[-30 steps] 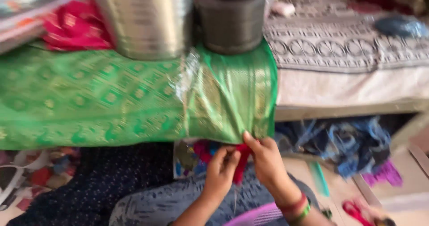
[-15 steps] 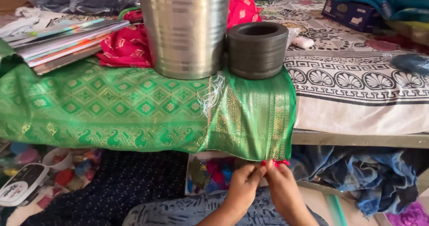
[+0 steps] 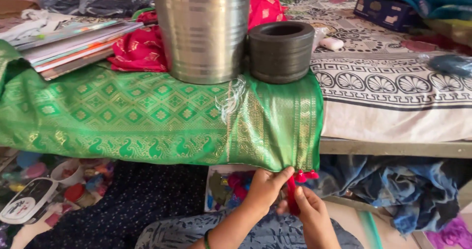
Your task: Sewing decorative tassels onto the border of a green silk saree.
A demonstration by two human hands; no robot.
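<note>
At bottom centre, left hand (image 3: 263, 187) pinches the green cloth (image 3: 147, 116) hem while right hand (image 3: 309, 214) grips a red tassel (image 3: 293, 200), seemingly mid-knotting; tightening calls for steady tension.

sari (image 3: 147, 116): bright green, gold diamond motifs all over, gold paisley border along the bottom, plus a denser gold striped panel at the 3 o'clock end
tassel (image 3: 293, 200): red, hanging at the sari's hem
pot (image 3: 204, 30): shiny silver with ringed bands
ring (image 3: 281, 49): dark grey, at 3 o'clock of the pot
cloth (image 3: 140, 49): red with gold flecks
sheet (image 3: 393, 81): white with black fan and floral print
</note>
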